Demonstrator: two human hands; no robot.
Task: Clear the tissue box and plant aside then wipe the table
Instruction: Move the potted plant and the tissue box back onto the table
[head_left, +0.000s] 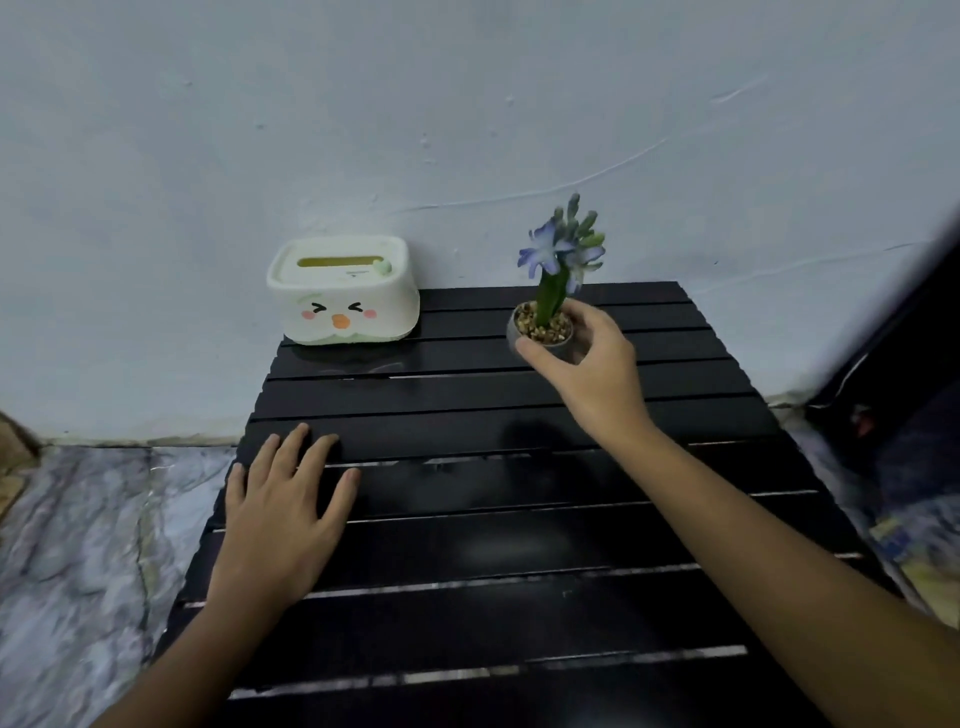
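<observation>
Early stage: clearing barely begun.
Right hand (592, 358) fingers clamped round plant (545, 322); left hand (283, 512) spread flat on table (519, 597); tissue box (343, 293) beyond left fingertips, unmoved; wiping pending.

In front of me a black slatted counter (519, 519) stands against a pale, scuffed plaster wall (467, 104), with grey marbled floor (78, 545) to its left and something dark, dimly lit, at the far right (904, 374).
</observation>
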